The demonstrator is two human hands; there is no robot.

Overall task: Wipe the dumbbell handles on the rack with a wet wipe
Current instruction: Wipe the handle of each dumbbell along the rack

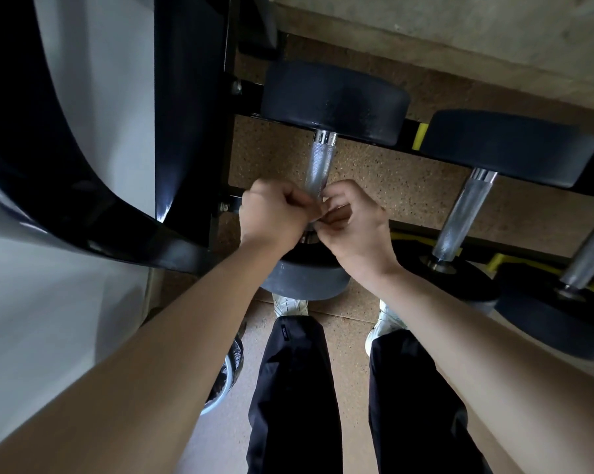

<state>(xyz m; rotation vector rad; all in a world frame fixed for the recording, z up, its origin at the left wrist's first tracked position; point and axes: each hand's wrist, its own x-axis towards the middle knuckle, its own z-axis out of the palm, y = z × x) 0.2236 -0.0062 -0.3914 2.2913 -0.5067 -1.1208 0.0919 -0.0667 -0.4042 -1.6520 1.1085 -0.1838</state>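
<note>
1. A person stands over a rack, with both hands meeting at the near end of the knurled steel handle of a black dumbbell.
2. The left hand is curled tight, knuckles up, its fingers folded in against the handle's left side.
3. The right hand closes on the handle from the right, thumb and forefinger pinched together and touching the left hand's fingertips.
4. The handle runs away from the fingers to the far head. Its near stretch is hidden under the two hands, and the near head sits just below the wrists.
5. Whatever lies between the fingertips and the steel is covered by the hands and cannot be made out.
6. A second dumbbell rests on the rack to the right, apart from both hands.
7. Below are a speckled floor, white shoes and dark trousers.
</note>
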